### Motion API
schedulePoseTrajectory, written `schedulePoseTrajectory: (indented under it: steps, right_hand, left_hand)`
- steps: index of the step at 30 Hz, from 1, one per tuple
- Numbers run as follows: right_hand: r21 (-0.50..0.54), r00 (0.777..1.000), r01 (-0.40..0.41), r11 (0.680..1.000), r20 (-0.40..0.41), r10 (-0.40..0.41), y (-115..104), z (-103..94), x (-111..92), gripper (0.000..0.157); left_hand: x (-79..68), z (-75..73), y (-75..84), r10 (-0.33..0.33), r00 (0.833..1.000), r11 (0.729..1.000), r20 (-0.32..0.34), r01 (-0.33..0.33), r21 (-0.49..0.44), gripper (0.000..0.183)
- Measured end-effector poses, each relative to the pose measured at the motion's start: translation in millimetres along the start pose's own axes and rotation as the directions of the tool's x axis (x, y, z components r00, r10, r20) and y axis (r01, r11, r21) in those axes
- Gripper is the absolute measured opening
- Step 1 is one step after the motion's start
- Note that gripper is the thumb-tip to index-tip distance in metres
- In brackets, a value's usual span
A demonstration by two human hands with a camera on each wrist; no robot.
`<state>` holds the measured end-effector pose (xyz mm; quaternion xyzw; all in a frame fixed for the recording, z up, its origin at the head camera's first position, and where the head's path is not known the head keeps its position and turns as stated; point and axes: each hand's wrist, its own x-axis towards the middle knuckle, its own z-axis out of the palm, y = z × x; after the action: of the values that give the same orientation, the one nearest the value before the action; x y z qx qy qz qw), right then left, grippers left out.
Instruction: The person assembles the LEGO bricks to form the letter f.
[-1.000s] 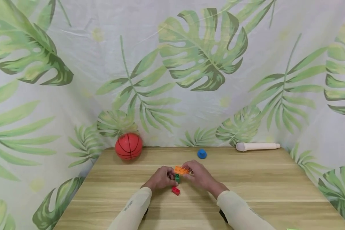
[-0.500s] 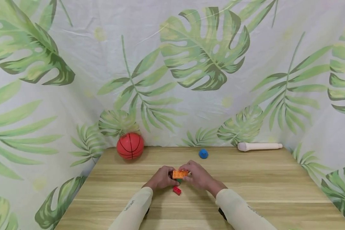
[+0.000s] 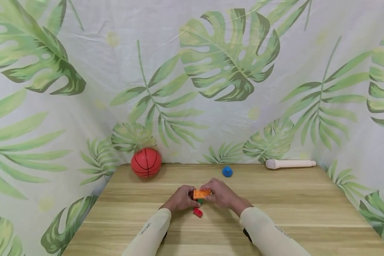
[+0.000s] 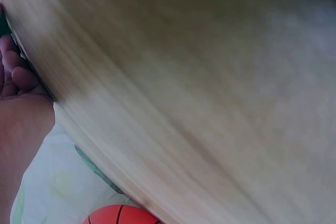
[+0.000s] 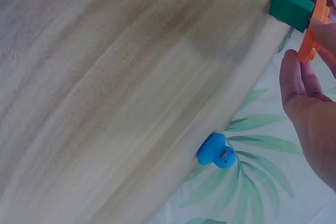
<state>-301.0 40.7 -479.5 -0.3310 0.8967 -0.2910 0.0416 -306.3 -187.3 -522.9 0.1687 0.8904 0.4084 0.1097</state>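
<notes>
Near the middle of the wooden table, my left hand [image 3: 183, 198] grips a green toy brick [image 5: 291, 8]. Its thumb lies against the green brick's side in the right wrist view. My right hand [image 3: 222, 193] pinches a flat orange toy brick [image 3: 201, 194] at its right end. The orange brick [image 5: 312, 31] sits against the studded top of the green one; whether it is fully pressed on I cannot tell. In the head view it covers most of the green brick. A small red toy brick [image 3: 198, 212] lies on the table just in front of both hands.
A red basketball-patterned ball [image 3: 146, 163] sits at the table's back left. At the back edge stands a blue rubber duck [image 3: 227, 171], and a pale toy microphone [image 3: 290, 164] lies at back right. A leaf-print curtain [image 3: 166, 71] hangs behind the table [image 3: 291, 209].
The orange brick has come down and levelled over the green brick, hiding most of it. My hands have barely shifted since, and the red brick stays on the table.
</notes>
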Motion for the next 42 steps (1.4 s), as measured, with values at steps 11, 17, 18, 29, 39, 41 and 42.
schedulePoseTrajectory:
  steps: [11,17,18,29,39,41,42]
  right_hand:
    - [-0.014,0.999,0.041,0.999,-0.027,-0.042,0,1.3,-2,0.030]
    - [-0.018,1.000,0.003,1.000,-0.016,-0.003,-1,3.4,2,0.030]
    - [-0.016,1.000,0.000,1.000,-0.016,-0.001,-1,3.9,3,0.030]
    - [0.026,1.000,-0.025,0.999,-0.006,0.025,-3,-1.1,2,0.030]
    - [0.002,0.999,-0.048,0.999,0.020,0.048,-8,-1.8,1,0.028]
    - [-0.006,0.998,-0.052,0.999,0.019,0.052,-10,-1.2,0,0.027]
    - [-0.007,0.998,-0.054,0.999,0.018,0.054,-11,-1.2,-1,0.028]
  left_hand:
    - [0.2,1.8,3.1,0.010,1.000,1.000,-0.012,-0.010,0.007,0.022]
    - [-0.3,0.6,3.1,0.001,1.000,1.000,-0.009,-0.001,0.003,0.022]
    - [-0.4,0.7,2.6,0.005,1.000,1.000,-0.010,-0.005,0.002,0.023]
    - [-1.4,1.8,3.4,0.015,1.000,1.000,-0.023,-0.015,-0.003,0.022]
    - [-3.5,2.2,4.3,-0.003,1.000,1.000,-0.013,0.003,-0.003,0.022]
    - [-3.7,1.8,4.5,-0.006,1.000,1.000,-0.012,0.006,-0.003,0.022]
    - [-3.9,1.6,4.6,-0.011,1.000,1.000,-0.012,0.011,-0.002,0.022]
